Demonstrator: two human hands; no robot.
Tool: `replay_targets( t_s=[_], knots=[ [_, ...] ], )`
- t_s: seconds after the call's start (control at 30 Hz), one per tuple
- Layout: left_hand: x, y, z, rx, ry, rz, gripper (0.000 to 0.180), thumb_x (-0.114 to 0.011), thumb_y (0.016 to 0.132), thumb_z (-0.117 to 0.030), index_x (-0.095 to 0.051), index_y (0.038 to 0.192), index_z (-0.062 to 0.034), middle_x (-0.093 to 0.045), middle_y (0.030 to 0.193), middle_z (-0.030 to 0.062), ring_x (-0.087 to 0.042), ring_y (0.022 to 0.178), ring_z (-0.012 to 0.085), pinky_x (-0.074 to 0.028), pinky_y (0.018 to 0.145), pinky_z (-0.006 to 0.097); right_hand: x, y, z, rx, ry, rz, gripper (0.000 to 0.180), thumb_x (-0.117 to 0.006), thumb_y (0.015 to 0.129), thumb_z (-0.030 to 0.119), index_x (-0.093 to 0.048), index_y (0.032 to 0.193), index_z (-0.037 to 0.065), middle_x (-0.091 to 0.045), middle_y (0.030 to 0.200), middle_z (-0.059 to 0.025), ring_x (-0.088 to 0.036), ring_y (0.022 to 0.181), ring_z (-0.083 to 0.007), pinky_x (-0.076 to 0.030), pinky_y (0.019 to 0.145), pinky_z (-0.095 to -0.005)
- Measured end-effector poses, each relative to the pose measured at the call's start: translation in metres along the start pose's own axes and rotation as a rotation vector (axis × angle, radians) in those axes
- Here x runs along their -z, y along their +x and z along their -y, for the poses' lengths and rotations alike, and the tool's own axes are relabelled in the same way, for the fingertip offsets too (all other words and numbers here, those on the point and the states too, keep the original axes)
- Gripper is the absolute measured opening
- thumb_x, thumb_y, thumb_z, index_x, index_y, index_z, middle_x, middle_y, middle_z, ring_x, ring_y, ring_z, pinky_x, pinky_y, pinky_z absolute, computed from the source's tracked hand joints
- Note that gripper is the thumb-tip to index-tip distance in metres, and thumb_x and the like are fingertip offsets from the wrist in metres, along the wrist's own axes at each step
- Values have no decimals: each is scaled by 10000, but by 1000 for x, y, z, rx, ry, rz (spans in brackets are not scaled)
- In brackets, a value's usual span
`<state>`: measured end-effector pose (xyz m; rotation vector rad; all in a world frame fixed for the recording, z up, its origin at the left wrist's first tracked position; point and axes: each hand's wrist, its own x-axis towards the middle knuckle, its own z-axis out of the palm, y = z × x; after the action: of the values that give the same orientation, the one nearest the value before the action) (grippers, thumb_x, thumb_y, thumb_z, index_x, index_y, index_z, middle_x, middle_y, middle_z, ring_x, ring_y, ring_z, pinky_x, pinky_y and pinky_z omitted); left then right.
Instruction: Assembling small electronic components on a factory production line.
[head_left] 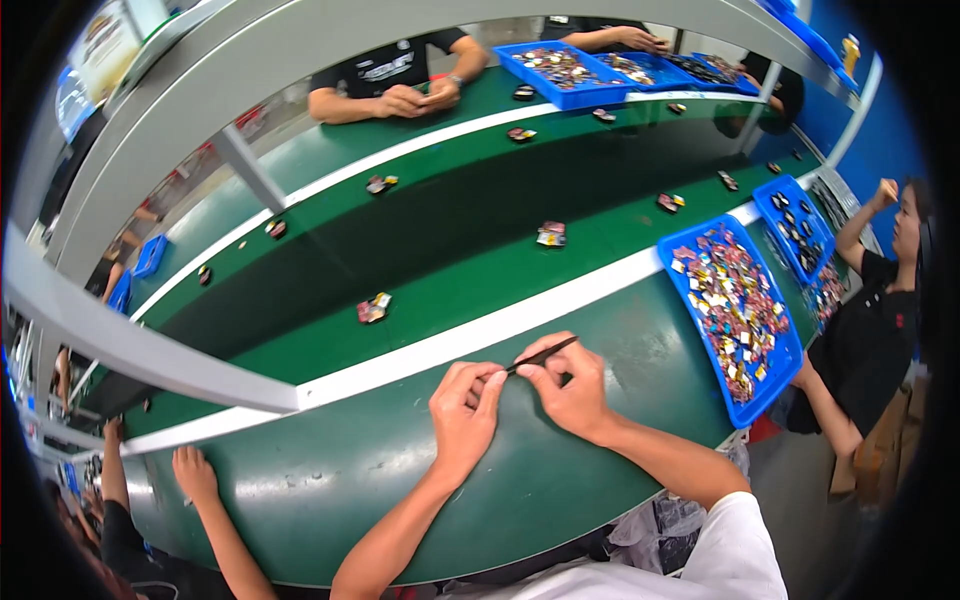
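Observation:
My right hand [572, 388] pinches a thin dark pair of tweezers [541, 354], whose far end slants up to the right over the white strip. My left hand [465, 408] rests on the green bench with its fingertips closed at the near tip of the tweezers; anything between the fingers is too small to see. Both forearms come in from the lower edge.
A white strip [420, 350] separates the bench from a green conveyor belt [460, 215] carrying small colourful parts [373, 309]. A blue tray [735, 310] of several small pieces lies at the right. Other people sit to the right, left and across the belt.

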<state>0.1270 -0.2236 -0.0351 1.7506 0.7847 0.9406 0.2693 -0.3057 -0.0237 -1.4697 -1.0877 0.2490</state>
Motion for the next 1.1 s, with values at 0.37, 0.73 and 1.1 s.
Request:
replay_targets(
  t_s=[0.37, 0.73, 1.1],
  knots=[
    [19, 13, -72, -117, -291, 12, 166, -587, 993, -73, -670, 892, 31, -666, 866, 93, -616, 670, 108, -461, 540, 234, 1, 1, -10, -132, 178, -51, 180, -731, 868, -43, -619, 1006, -18, -705, 850, -16, -406, 513, 9, -326, 477, -189],
    [72, -31, -208, -1266, -80, -222, 116, -695, 723, 36, -591, 767, 10, -674, 807, 107, -663, 632, 195, -523, 511, 280, 4, 4, -12, -112, 199, -28, 183, -734, 880, -22, -614, 1019, -23, -726, 880, -26, -406, 516, 12, -329, 495, -178],
    [57, -20, -195, -1357, -247, -277, 229, -717, 653, 42, -497, 626, -16, -641, 681, 177, -563, 472, 226, -445, 425, 284, 6, 2, -8, -153, 167, -5, 187, -723, 872, -43, -615, 1019, -4, -713, 868, -25, -416, 528, 15, -318, 501, -172]
  ],
)
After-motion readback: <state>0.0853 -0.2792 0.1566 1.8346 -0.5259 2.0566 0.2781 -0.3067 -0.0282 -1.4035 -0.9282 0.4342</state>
